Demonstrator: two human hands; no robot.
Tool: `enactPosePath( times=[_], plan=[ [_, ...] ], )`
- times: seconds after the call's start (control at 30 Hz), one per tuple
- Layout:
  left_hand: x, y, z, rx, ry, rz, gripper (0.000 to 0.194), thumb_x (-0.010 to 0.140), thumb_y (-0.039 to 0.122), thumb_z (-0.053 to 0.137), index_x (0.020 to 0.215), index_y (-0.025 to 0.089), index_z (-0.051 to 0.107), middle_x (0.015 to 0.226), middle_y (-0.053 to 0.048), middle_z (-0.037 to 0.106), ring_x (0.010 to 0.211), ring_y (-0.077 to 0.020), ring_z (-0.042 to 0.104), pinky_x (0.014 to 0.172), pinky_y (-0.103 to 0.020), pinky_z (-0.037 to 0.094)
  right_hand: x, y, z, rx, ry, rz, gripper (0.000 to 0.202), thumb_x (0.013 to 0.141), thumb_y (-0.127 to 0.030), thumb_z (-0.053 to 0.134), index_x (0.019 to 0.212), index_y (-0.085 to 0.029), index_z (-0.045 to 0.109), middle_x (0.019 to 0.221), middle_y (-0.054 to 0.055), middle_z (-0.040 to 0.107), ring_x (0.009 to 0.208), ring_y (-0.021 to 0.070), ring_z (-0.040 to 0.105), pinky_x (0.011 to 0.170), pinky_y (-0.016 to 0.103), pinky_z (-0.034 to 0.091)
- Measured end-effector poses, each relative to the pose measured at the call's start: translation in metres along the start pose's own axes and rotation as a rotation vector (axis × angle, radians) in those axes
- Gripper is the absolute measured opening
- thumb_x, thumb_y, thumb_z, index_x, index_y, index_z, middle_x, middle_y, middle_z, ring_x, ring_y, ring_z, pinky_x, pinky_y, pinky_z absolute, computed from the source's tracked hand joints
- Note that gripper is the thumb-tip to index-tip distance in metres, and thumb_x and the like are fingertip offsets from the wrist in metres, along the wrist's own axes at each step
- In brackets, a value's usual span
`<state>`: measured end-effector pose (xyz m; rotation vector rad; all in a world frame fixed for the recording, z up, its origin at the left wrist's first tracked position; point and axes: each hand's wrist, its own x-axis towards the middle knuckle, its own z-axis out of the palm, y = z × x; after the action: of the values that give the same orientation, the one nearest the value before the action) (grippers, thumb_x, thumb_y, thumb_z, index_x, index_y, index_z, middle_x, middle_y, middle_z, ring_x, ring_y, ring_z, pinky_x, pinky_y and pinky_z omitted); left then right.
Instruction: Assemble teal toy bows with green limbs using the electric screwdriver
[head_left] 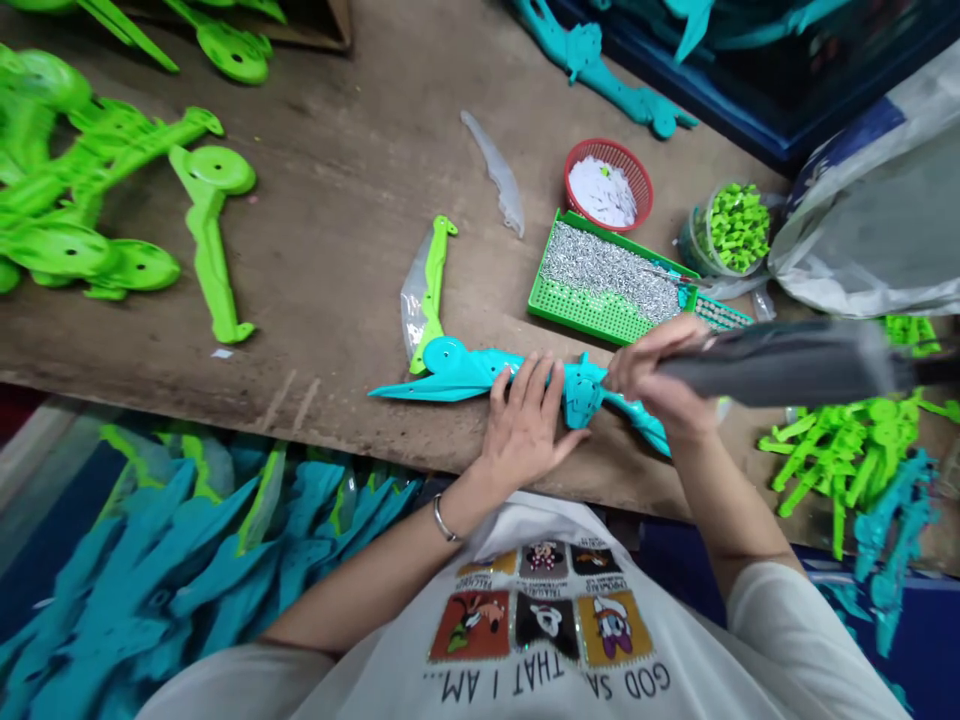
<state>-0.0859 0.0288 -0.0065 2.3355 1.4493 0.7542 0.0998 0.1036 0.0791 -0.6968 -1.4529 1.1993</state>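
A long teal plastic toy part (457,372) lies along the front of the table, its pointed end to the left. My left hand (525,415) rests flat across its middle, fingers stretched out and thumb apart. My right hand (664,375) is closed around a dark power screwdriver (787,362), blurred and held nearly level. Its tip is hidden by my fingers, close to the round hub of the teal part. A lime green arm with a clear blade (418,300) meets the teal part near its left end.
Behind my hands are a green tray of small screws (577,318), a red basket of white pieces (646,190) and a jar of green bits (739,228). A loose clear blade (495,170) lies farther back. Green parts (67,250) pile up left; teal assemblies (150,570) fill the lower left.
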Motion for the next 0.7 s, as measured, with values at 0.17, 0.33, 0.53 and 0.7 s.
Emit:
enactPosePath(
  times=[0.17,0.33,0.53,0.7],
  plan=[
    [-0.002,-0.003,-0.003,-0.015,0.064,0.137,0.081,0.098,0.051,0.063,0.163,0.01,0.036,0.161,-0.022,0.049,0.155,-0.0364,0.04,0.13,-0.058,0.019,0.054,0.033,-0.014,-0.184,0.519,-0.162,0.027,0.085,-0.044,0.075,0.1,-0.03,0.057,0.055,-0.01,0.05,0.044,0.0131,0.051,0.054,0.029,0.051],
    [-0.005,-0.009,0.003,-0.081,0.006,0.42,0.051,0.101,0.016,0.057,0.152,0.012,0.053,0.154,-0.014,0.059,0.151,-0.0262,0.047,0.127,-0.045,0.038,0.064,0.064,-0.025,-0.326,0.538,-0.052,0.041,0.08,-0.06,0.073,0.099,-0.029,0.055,0.056,-0.01,0.051,0.047,0.0141,0.053,0.057,0.032,0.052],
    [-0.006,-0.01,0.008,-0.172,-0.012,0.382,0.053,0.1,0.009,0.056,0.153,0.015,0.052,0.154,-0.013,0.059,0.153,-0.0257,0.045,0.127,-0.048,0.044,0.063,0.075,-0.028,-0.333,0.526,-0.023,0.041,0.079,-0.06,0.073,0.096,-0.029,0.054,0.055,-0.01,0.05,0.046,0.0139,0.052,0.054,0.031,0.049],
    [-0.005,-0.01,0.009,-0.197,0.012,0.386,0.051,0.102,0.009,0.052,0.153,0.014,0.052,0.153,-0.013,0.06,0.152,-0.0264,0.046,0.125,-0.049,0.048,0.067,0.076,-0.031,-0.339,0.477,-0.026,0.035,0.079,-0.056,0.074,0.091,-0.028,0.055,0.054,-0.009,0.05,0.046,0.0135,0.051,0.053,0.03,0.048]
  ],
)
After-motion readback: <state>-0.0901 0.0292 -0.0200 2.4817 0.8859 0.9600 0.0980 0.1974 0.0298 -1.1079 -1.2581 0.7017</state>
